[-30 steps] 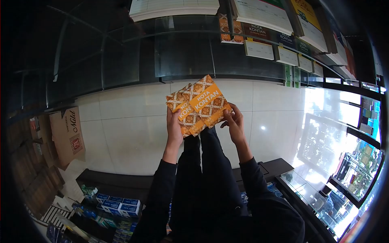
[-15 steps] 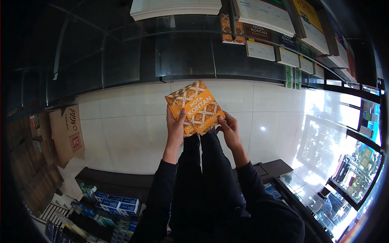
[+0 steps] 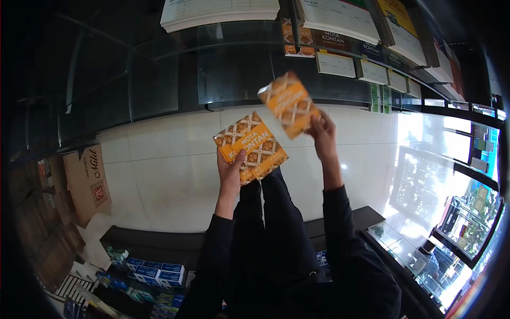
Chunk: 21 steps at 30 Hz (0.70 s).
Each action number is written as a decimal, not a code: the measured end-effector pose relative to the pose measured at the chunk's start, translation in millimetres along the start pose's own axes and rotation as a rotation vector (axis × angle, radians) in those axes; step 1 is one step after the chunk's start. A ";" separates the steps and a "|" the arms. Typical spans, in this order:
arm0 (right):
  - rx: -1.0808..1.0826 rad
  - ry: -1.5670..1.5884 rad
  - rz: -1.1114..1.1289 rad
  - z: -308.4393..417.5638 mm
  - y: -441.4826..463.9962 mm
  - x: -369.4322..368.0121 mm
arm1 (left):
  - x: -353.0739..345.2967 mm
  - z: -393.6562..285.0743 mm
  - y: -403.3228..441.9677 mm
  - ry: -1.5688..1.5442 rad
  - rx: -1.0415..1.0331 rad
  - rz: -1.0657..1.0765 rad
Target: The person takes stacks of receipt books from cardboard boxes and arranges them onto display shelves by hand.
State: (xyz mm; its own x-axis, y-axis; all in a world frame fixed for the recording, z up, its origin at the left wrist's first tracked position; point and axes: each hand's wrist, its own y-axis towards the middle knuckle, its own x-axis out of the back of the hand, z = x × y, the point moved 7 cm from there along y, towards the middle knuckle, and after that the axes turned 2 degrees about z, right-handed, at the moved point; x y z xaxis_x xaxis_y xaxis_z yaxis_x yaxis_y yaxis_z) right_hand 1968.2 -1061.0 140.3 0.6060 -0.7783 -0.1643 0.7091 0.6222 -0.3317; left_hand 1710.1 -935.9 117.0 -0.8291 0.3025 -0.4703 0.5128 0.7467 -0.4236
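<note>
Orange-patterned paper booklets (image 3: 255,146) with slightly glossy covers, smooth glossy floor tiles (image 3: 170,186), matt brown cardboard box (image 3: 89,183)

My left hand (image 3: 228,173) was near the middle of the frame, its grip closed, with the thumb (image 3: 240,157) lying on top and pointing up and right. My right hand (image 3: 323,131) was higher and further right, its fingers bent in a closed grip and slightly blurred. Both bare wrists rose from dark sleeves (image 3: 338,215), the right forearm nearly upright in the frame, the left one leaning slightly right towards its hand.
</note>
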 end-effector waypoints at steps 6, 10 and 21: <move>0.089 0.310 -0.152 -27.5 133.5 22.4 | 11.9 16.3 -27.3 0.050 0.070 0.022; 0.086 0.389 -0.274 -31.2 179.9 21.2 | 30.4 30.7 -47.8 0.120 0.107 -0.009; 0.401 -1.112 -0.446 39.2 108.3 -13.8 | 63.3 40.9 -69.9 0.143 0.174 -0.057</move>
State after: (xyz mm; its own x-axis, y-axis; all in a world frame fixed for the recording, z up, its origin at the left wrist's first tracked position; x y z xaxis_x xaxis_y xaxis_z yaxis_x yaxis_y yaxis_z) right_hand 2050.8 -979.6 143.1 0.1234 -0.5563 0.8218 0.8708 0.4579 0.1791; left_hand 1630.9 -993.2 85.2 -0.8744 0.3532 -0.3326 0.4850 0.6554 -0.5790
